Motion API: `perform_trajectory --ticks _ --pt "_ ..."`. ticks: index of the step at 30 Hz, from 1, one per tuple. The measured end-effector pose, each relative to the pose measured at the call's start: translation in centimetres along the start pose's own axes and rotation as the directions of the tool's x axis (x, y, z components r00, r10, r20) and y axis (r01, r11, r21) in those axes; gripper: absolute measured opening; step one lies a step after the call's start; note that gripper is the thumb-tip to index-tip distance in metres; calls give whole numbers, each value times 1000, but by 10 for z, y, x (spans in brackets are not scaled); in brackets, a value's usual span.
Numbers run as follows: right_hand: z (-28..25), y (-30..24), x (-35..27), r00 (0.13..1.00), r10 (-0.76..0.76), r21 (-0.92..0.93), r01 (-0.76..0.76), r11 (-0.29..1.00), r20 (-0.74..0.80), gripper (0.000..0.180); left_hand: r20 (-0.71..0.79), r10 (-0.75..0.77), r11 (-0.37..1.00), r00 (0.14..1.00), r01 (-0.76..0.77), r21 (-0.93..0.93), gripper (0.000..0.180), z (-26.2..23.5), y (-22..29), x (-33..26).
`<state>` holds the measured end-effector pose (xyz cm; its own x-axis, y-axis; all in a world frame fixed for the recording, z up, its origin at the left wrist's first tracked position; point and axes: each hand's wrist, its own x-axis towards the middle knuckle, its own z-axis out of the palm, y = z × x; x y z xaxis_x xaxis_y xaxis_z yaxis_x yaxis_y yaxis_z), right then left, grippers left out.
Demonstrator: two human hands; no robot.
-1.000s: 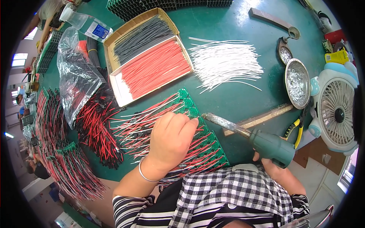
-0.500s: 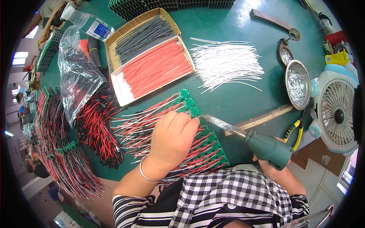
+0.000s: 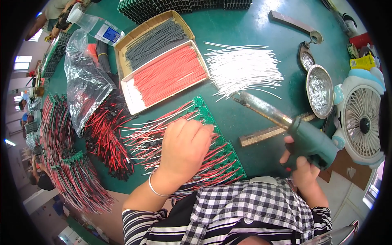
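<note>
My right hand (image 3: 304,173) is wrapped round the grip of a dark green soldering gun (image 3: 312,139). Its thick metal barrel points up and left, with the tip apart from the boards, near the white wires. A panel of small green circuit boards (image 3: 232,157) lies in front of me, with red and white wires (image 3: 153,136) trailing left from it. Over the panel's upper part, my left hand (image 3: 185,149) is closed with the fingertips pressed together close to the boards. What those fingers pinch is hidden behind the hand.
White wires (image 3: 245,69) lie loose beyond the panel, beside a box (image 3: 132,100) of red and black wires. Wired boards (image 3: 77,179) and a plastic bag (image 3: 83,77) are leftward. To the right are a metal dish (image 3: 319,92), a wooden bar (image 3: 261,136) and a fan (image 3: 363,122).
My right hand has drawn the soldering gun up and right, taking its tip from beside my left fingertips to near the white wires. My left hand has hardly moved.
</note>
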<state>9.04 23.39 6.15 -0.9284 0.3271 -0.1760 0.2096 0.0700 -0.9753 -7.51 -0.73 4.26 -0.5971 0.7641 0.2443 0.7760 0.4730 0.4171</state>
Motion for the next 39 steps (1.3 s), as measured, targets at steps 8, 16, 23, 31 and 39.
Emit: perform_trajectory --ticks 8,16,23,31,39 --pt "-27 -32 26 985 -65 -451 132 883 162 38 35 -118 993 992 118 12 21 -6 -15 7" --pt "2 -8 17 991 50 -153 -30 988 128 27 4 -82 996 997 82 -22 17 3 -18 4" --pt "7 9 9 968 -57 -177 102 979 245 19 -57 -26 999 998 24 -33 21 3 -19 1" --pt "9 11 10 966 -91 -290 161 943 243 43 -69 -27 996 997 21 -83 22 6 -18 1" --pt "12 12 11 945 -217 -365 297 883 243 36 -36 -34 996 999 31 -80 21 6 -19 2"
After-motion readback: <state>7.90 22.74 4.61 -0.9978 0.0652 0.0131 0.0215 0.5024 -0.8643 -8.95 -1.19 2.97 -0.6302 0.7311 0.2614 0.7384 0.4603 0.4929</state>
